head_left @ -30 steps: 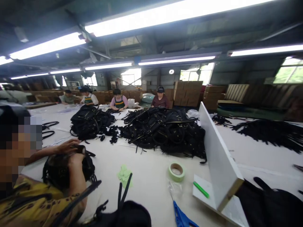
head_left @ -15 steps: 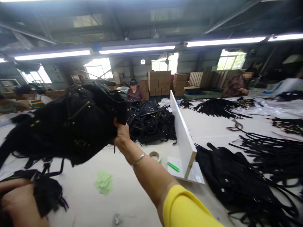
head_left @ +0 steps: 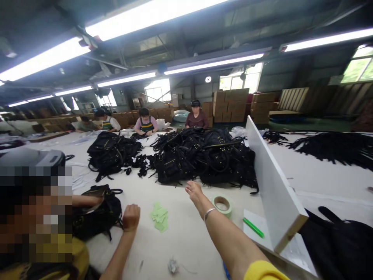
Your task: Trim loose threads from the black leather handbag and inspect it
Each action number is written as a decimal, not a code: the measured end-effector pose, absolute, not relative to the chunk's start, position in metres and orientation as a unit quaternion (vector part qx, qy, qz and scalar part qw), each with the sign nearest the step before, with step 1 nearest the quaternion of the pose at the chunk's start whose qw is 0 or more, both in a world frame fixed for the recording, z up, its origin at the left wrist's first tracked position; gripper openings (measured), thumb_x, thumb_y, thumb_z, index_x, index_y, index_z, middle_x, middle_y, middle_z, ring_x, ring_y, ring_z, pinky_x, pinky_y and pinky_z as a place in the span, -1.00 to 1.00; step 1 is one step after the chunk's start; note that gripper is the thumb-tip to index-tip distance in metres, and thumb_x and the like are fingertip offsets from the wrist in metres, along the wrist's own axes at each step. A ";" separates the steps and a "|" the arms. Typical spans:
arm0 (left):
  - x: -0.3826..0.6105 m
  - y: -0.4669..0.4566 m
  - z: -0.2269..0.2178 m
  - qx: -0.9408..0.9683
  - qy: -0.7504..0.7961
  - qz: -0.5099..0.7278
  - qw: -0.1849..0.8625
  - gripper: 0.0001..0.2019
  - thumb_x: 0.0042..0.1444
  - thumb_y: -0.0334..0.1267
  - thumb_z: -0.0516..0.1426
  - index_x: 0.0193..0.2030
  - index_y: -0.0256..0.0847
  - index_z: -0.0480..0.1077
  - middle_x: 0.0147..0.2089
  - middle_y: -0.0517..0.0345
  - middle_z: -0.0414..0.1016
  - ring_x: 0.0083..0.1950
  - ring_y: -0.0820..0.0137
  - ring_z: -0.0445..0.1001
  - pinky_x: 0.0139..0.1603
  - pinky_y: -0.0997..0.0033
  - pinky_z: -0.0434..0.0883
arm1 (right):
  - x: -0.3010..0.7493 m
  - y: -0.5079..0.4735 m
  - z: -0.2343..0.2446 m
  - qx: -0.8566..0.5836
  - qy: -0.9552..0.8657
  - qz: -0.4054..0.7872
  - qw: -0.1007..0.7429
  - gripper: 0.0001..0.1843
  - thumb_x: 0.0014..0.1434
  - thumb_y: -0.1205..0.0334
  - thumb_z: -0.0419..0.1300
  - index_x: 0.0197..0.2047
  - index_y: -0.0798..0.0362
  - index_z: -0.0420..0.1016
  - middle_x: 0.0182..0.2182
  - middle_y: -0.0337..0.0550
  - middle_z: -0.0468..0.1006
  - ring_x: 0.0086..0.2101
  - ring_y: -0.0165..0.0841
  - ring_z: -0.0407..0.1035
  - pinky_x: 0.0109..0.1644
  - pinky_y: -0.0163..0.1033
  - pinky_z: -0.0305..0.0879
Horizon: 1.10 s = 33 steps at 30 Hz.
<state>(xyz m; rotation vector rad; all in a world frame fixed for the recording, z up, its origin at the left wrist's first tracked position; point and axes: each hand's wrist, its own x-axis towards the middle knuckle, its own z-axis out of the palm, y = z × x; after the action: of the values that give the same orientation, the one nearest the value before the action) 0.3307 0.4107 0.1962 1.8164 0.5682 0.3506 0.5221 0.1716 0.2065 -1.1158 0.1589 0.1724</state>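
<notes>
My right hand (head_left: 194,191) reaches forward over the table with its fingers stretched out and nothing in them. It is nearest to the front edge of a heap of black bags (head_left: 175,165) with gold-coloured zips and fittings. My left hand (head_left: 131,217) is closed, knuckles up, beside another black bag (head_left: 97,217) at the left. Whether anything is inside its curled fingers is hidden. A co-worker's hand (head_left: 92,200) reaches into the open top of that bag. Between my hands lie light green paper pieces (head_left: 159,217).
A roll of pale green tape (head_left: 228,210) and a green pen (head_left: 253,228) lie at the right, by an upright white board (head_left: 271,186). More black pieces (head_left: 344,241) lie beyond it. A co-worker (head_left: 78,256) is close at my left. Others sit across the white table.
The black bag that my right hand held up at the left is out of that hand, which is now open near the heap. My view has turned left.
</notes>
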 end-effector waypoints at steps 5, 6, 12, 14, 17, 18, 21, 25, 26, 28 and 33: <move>0.349 0.346 0.146 0.696 0.125 0.029 0.707 -0.30 -0.42 0.45 0.28 -0.20 0.01 0.52 0.14 -0.03 0.51 0.49 0.21 -0.06 0.43 0.07 0.02 | 0.534 0.177 0.203 -0.514 0.124 0.152 0.835 -0.68 0.31 0.16 0.19 0.08 0.11 0.40 -0.04 -0.07 0.49 -0.17 -0.30 0.46 -0.14 -0.12 0.49; 0.349 0.336 0.141 0.686 0.120 0.020 0.717 -0.24 -0.49 0.45 0.29 -0.15 0.02 0.53 0.15 -0.05 0.50 0.47 0.19 0.00 0.39 0.05 0.07 | 0.534 0.177 0.204 -0.512 0.124 0.160 0.835 -0.68 0.31 0.16 0.18 0.08 0.11 0.40 -0.04 -0.07 0.48 -0.17 -0.30 0.46 -0.14 -0.12 0.49; 0.352 0.332 0.137 0.692 0.068 0.011 0.718 -0.26 -0.50 0.38 0.35 -0.10 0.14 0.53 0.24 0.00 0.42 0.37 0.14 0.20 0.28 -0.10 0.19 | 0.514 0.170 0.207 -0.514 0.103 0.183 0.832 -0.71 0.32 0.18 0.18 0.05 0.11 0.41 -0.07 -0.09 0.50 -0.20 -0.33 0.46 -0.17 -0.15 0.49; 0.352 0.336 0.132 0.709 0.043 0.010 0.704 -0.50 -0.29 0.29 0.34 -0.22 0.12 0.55 0.20 0.05 0.46 0.39 0.16 0.18 0.27 -0.15 0.19 | 0.499 0.164 0.207 -0.520 0.087 0.195 0.827 -0.74 0.31 0.21 0.19 0.03 0.13 0.41 -0.10 -0.10 0.51 -0.23 -0.34 0.47 -0.19 -0.17 0.50; 0.350 0.338 0.120 0.744 0.021 0.022 0.668 -0.90 0.01 -0.08 0.28 -0.37 0.01 0.56 0.13 0.21 0.52 0.45 0.17 0.07 0.35 -0.16 0.10 | 0.465 0.150 0.207 -0.534 0.056 0.220 0.815 -0.79 0.26 0.34 0.21 -0.03 0.14 0.42 -0.14 -0.09 0.55 -0.29 -0.37 0.49 -0.19 -0.20 0.49; 0.349 0.339 0.116 0.755 0.020 0.029 0.655 -0.93 0.08 -0.20 0.22 -0.36 -0.02 0.56 0.15 0.28 0.51 0.45 0.19 0.06 0.38 -0.10 0.06 | 0.452 0.144 0.206 -0.539 0.045 0.228 0.810 -0.78 0.21 0.40 0.22 -0.06 0.13 0.42 -0.14 -0.06 0.57 -0.31 -0.37 0.50 -0.19 -0.21 0.49; 0.348 0.342 0.106 0.785 0.045 0.049 0.616 -0.80 0.17 -0.35 0.10 -0.33 -0.04 0.55 0.21 0.35 0.45 0.43 0.21 0.08 0.35 -0.08 0.14 | 0.414 0.120 0.198 -0.558 0.016 0.260 0.788 -0.71 0.10 0.34 0.30 -0.08 0.11 0.42 -0.12 0.04 0.58 -0.36 -0.32 0.52 -0.28 -0.21 0.48; 0.349 0.350 0.104 0.810 0.094 0.067 0.575 -0.92 -0.06 -0.35 0.31 -0.46 -0.13 0.50 0.15 -0.01 0.50 0.41 0.00 0.11 0.17 -0.17 0.40 | 0.374 0.091 0.173 -0.600 -0.040 0.303 0.739 -0.57 -0.03 0.15 0.35 -0.09 0.11 0.42 -0.15 0.05 0.57 -0.39 -0.31 0.51 -0.38 -0.23 0.44; 0.349 0.350 0.106 0.814 0.098 0.070 0.568 -0.90 -0.08 -0.36 0.32 -0.48 -0.14 0.48 0.11 -0.04 0.53 0.41 -0.02 0.12 0.15 -0.18 0.41 | 0.365 0.086 0.165 -0.624 -0.062 0.306 0.716 -0.57 -0.04 0.10 0.32 -0.11 0.09 0.41 -0.17 0.02 0.56 -0.41 -0.33 0.50 -0.41 -0.25 0.43; 0.348 0.347 0.110 0.820 0.092 0.072 0.560 -0.86 -0.01 -0.38 0.28 -0.52 -0.13 0.46 0.03 0.03 0.59 0.40 0.01 0.13 0.20 -0.22 0.34 | 0.348 0.077 0.150 -0.676 -0.106 0.300 0.665 -0.62 -0.03 0.04 0.21 -0.17 0.06 0.38 -0.25 -0.05 0.54 -0.48 -0.36 0.47 -0.50 -0.28 0.37; 0.342 0.326 0.118 0.810 0.028 0.042 0.584 -0.76 0.06 -0.49 0.17 -0.51 -0.05 0.46 -0.01 0.32 0.59 0.49 0.23 -0.09 0.51 0.09 -0.34 | 0.309 0.045 0.132 -0.746 -0.151 0.224 0.608 -0.77 -0.08 0.22 0.09 -0.29 0.07 0.38 -0.43 -0.13 0.50 -0.63 -0.35 0.39 -0.66 -0.30 0.23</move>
<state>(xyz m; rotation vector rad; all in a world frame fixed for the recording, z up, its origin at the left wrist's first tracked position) 0.3421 0.3260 0.1181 1.8905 0.0653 0.0980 0.3093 0.0448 0.1323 -1.7248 -0.3482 0.5182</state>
